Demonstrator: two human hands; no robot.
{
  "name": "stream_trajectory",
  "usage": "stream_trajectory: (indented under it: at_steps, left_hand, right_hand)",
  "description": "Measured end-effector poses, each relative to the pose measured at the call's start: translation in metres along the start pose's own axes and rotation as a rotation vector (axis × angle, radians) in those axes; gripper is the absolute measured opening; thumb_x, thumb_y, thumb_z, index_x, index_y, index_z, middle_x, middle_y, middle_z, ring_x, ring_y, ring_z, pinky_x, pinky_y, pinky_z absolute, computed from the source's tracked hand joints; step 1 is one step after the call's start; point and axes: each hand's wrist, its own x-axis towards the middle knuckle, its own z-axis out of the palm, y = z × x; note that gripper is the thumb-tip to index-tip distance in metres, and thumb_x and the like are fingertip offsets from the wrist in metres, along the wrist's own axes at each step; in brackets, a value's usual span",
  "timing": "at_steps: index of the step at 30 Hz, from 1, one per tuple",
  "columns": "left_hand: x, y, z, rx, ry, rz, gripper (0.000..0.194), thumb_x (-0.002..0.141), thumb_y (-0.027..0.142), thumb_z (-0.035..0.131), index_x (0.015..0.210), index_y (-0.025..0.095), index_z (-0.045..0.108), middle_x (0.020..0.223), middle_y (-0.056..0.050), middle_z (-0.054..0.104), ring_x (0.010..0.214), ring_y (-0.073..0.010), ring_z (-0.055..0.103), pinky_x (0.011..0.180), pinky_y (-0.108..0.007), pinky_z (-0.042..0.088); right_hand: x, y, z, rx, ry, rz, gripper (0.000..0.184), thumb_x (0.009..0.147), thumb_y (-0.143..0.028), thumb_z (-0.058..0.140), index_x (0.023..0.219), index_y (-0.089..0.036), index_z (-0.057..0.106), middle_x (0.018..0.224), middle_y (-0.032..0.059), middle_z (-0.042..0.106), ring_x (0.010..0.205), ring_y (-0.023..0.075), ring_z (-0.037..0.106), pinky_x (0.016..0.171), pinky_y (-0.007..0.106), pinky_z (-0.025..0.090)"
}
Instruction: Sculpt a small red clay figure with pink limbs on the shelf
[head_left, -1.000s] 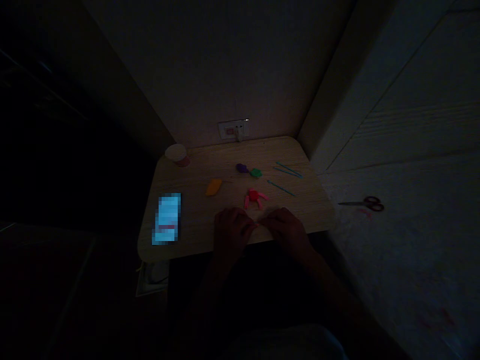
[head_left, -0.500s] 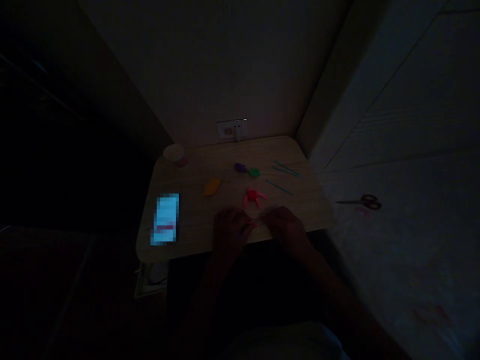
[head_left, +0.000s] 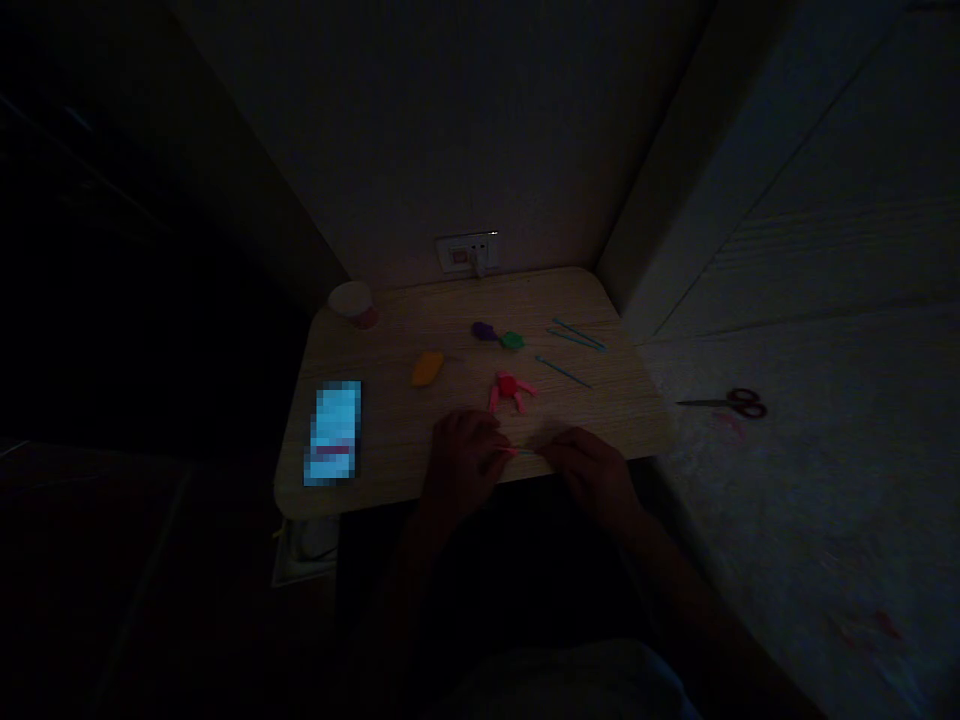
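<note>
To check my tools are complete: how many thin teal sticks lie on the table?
3: two thin teal sticks together far right on the light wooden tabletop; one nearer, beside the red clay figure.

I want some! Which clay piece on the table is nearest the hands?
The red figure with pink limbs, just above the left hand; orange, purple and green lumps lie farther.

The table top is pale tan with fine lines of wood grain. The clay figure has a red body and pink limbs, and the thin clay strip is also pink. Near them lie one orange clay piece, one purple clay piece and one green clay piece. The 3 thin sticks are teal. The scissors have dark red handles.
</note>
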Motion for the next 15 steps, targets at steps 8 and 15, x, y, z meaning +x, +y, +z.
stream_trajectory:
  at_steps: [8, 15]
  left_hand:
    - [-0.006, 0.001, -0.007, -0.038, -0.051, 0.068, 0.036, 0.084, 0.011, 0.062, 0.114, 0.027, 0.074, 0.129, -0.005, 0.067, 0.123, -0.0273, 0.054, 0.109, -0.049, 0.039]
    - [-0.007, -0.002, -0.003, -0.046, -0.043, 0.069, 0.039, 0.085, 0.010, 0.062, 0.116, 0.030, 0.075, 0.134, -0.003, 0.066, 0.127, -0.0274, 0.053, 0.111, -0.050, 0.039]
  right_hand:
    - [0.002, -0.002, 0.004, 0.026, -0.082, -0.015, 0.026, 0.103, -0.019, 0.053, 0.112, -0.023, 0.077, 0.100, 0.0083, 0.073, 0.091, 0.0205, 0.069, 0.078, 0.033, 0.058]
    - [0.011, -0.014, 0.013, -0.035, -0.067, 0.047, 0.023, 0.102, -0.018, 0.055, 0.106, -0.022, 0.078, 0.096, 0.0084, 0.072, 0.089, 0.0221, 0.067, 0.078, 0.034, 0.056]
